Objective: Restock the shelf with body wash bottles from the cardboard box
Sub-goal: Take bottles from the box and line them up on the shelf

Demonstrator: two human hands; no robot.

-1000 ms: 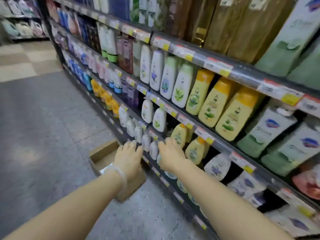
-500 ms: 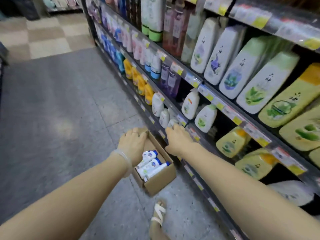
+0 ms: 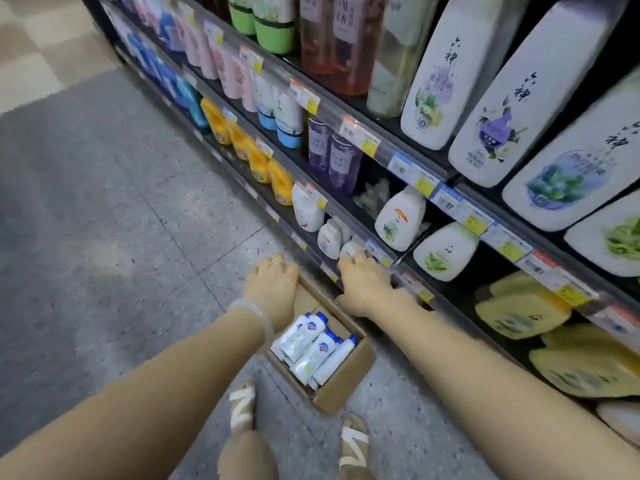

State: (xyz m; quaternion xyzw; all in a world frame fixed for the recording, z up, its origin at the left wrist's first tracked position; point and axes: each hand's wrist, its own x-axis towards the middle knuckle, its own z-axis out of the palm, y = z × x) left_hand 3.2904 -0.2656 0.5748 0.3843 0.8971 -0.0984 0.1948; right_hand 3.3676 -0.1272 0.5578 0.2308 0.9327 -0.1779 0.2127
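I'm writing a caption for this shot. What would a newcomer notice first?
Two bare forearms reach in from below: the left hand rests at the far rim of an open cardboard box on the floor, which holds white, blue-capped bottles. The right hand touches a small white bottle at the shelf edge, under rows of tall bottles.

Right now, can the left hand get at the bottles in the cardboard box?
Probably yes: the left hand rests above the open cardboard box, and the white bottles lie uncovered.

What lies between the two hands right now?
In the head view, the far end of the open cardboard box lies between the left hand and right hand; the white blue-capped bottles lie nearer, below the gap.
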